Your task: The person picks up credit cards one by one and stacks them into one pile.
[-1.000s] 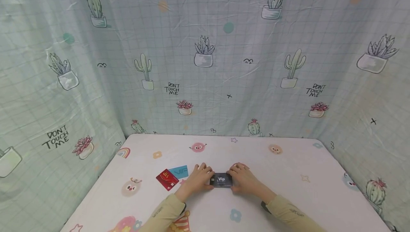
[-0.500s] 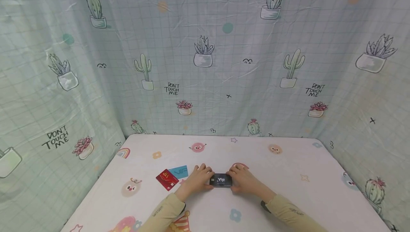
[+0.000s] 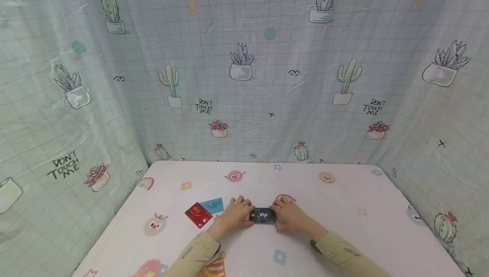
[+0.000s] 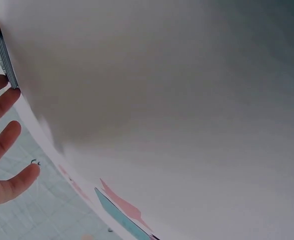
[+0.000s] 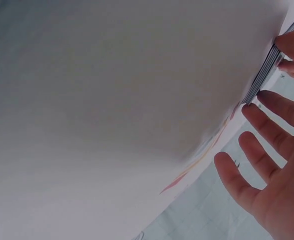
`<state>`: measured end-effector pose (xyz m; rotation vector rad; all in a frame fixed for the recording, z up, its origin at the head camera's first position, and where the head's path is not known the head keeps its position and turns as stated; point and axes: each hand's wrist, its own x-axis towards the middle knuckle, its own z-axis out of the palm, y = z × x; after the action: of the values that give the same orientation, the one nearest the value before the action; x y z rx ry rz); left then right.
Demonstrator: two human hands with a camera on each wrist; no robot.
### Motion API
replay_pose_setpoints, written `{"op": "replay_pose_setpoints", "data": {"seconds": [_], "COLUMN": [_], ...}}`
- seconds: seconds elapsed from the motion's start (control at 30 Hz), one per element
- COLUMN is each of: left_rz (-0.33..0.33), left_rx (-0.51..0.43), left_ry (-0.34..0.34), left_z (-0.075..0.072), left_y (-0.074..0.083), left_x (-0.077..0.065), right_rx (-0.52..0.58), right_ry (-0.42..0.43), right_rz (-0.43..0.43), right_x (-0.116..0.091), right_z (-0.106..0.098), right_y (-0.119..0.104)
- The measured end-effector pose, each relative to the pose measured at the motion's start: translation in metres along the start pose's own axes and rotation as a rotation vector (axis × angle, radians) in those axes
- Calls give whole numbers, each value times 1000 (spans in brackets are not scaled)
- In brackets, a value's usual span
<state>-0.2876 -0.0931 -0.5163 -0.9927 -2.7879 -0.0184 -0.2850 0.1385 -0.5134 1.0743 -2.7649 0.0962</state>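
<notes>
A stack of cards (image 3: 262, 216), its black top card printed "Vip", is at the middle of the table between both hands. My left hand (image 3: 234, 216) pinches its left end, thumb at the near side and fingertips at the far side. At the other end, my right hand (image 3: 291, 217) holds it the same way. Several layered edges of the stack (image 4: 5, 57) show in the left wrist view, with the outer fingers spread off it. The right wrist view shows the stack (image 5: 264, 72) from its other end, with fingertips at its corner.
To the left of my left hand, a red VIP card (image 3: 198, 215) partly covers a blue VIP card (image 3: 213, 205). They lie on a white table (image 3: 328, 209) with printed cartoon figures. A cactus-patterned curtain (image 3: 206, 60) stands behind the table and along both sides.
Both hands keep their hold on the card stack in the same place. Only the head view has shifted very slightly; the red and blue cards stay where they were.
</notes>
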Motion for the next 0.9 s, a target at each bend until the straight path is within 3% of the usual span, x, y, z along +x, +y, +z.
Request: {"op": "replay_pose_setpoints", "data": {"seconds": [0.9], "left_rz": [5], "left_rx": [57], "left_ry": [21], "left_z": [-6], "left_y": [4], "left_x": [-5], "right_rx": [54], "right_ry": [-64], "right_rz": [75], "right_x": [-2], "right_z": [-3], "right_y": [-3]}}
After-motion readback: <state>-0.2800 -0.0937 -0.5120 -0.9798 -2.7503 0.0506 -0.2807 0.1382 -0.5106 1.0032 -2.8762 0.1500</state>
